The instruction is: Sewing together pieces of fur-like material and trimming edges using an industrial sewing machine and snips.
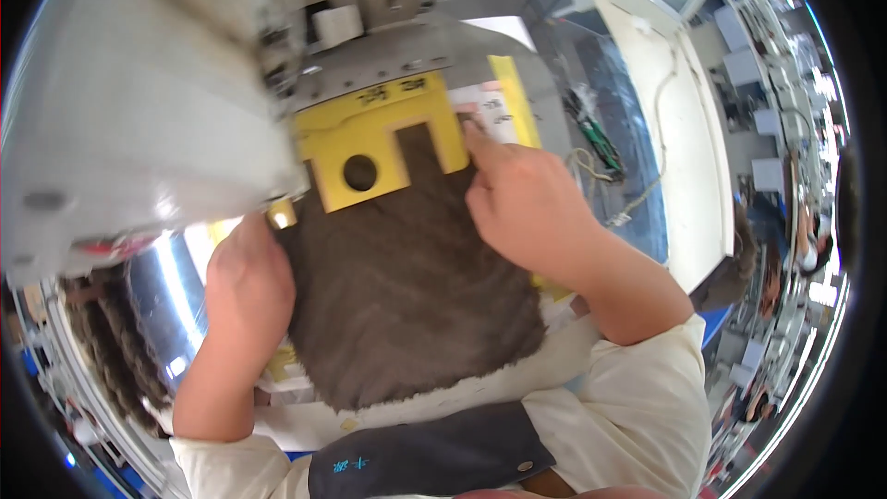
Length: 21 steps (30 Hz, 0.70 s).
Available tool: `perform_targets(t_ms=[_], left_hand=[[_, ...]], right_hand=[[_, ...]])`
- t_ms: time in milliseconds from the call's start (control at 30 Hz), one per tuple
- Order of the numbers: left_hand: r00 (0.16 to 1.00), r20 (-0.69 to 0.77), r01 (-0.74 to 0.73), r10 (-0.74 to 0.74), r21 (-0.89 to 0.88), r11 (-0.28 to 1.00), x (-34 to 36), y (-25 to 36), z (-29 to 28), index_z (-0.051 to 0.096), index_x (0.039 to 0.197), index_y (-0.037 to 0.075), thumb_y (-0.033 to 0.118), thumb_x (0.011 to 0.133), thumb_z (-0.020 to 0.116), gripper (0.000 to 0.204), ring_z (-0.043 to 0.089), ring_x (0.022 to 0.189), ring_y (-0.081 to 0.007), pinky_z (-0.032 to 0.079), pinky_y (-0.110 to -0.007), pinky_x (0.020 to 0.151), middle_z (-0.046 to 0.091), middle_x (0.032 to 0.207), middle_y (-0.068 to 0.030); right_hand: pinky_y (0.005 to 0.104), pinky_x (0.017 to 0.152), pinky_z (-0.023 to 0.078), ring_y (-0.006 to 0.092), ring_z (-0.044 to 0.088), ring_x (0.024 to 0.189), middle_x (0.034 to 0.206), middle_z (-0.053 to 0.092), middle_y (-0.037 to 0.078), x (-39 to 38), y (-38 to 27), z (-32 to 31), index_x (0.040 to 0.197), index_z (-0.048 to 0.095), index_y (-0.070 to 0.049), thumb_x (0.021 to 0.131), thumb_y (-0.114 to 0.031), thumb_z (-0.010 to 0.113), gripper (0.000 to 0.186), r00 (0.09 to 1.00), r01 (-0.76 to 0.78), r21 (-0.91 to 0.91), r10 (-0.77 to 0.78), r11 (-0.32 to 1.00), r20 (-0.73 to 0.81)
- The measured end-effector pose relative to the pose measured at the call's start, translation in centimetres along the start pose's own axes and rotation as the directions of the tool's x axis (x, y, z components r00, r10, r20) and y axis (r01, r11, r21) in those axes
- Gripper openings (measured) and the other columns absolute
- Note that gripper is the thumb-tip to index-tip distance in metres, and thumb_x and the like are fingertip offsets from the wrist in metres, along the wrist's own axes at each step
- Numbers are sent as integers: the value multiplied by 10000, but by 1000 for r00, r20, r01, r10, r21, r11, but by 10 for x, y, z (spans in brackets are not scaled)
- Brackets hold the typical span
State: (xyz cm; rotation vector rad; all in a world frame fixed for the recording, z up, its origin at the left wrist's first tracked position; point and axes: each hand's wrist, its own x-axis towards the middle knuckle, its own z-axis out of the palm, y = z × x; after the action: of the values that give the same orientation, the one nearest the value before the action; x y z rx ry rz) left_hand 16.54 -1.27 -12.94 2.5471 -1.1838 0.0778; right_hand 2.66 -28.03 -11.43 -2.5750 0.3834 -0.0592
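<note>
A dark brown plush fabric piece (416, 296) lies in front of me, its furry near edge hanging toward my body. On its far part sits a yellow template (360, 120) with a round hole and a rectangular notch through which the brown fabric shows. My right hand (531, 199) rests at the template's right side, index finger stretched forward onto its edge, the other fingers bent. Beside the fabric's left edge is my left hand (249, 273), its fingertips hidden near the machine head. I cannot tell whether it grips the fabric.
A large pale machine head (139, 111) covers the upper left, close to my left hand. Beyond the template is a metal machine plate (397, 60). Green-handled tool (599, 143) and a cord lie at right. Dark furry pieces (115, 342) hang at left. Workbenches and people are farther right.
</note>
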Motion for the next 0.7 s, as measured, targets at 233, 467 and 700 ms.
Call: perform_targets(t_ms=[233,467,700], left_hand=[[990,54,131,-131,-3,991,-4,3,6,583,1271,-58,57,951,612,341,676,772,-436,551,-513,717,689,858,-233],[999,45,30,-28,-30,999,-7,-8,7,582,1241,-104,20,939,578,326,670,771,-417,554,-488,724,672,863,-220],[993,118,-17,17,-3,1000,1,-12,3,557,1232,-126,28,919,559,349,674,837,-420,549,-478,766,677,913,-246]], right_hand=[[528,750,543,451,682,809,849,692,268,-2,-6,-4,1310,641,37,879,-65,591,446,997,-65,-79,61,995,-56],[469,675,533,414,663,677,734,654,237,-2,-12,1,1320,663,25,867,-51,593,465,992,-73,-82,64,994,-111],[468,664,530,408,655,647,697,636,231,-1,-12,2,1291,675,34,856,-60,603,451,989,-99,-116,84,988,-125]])
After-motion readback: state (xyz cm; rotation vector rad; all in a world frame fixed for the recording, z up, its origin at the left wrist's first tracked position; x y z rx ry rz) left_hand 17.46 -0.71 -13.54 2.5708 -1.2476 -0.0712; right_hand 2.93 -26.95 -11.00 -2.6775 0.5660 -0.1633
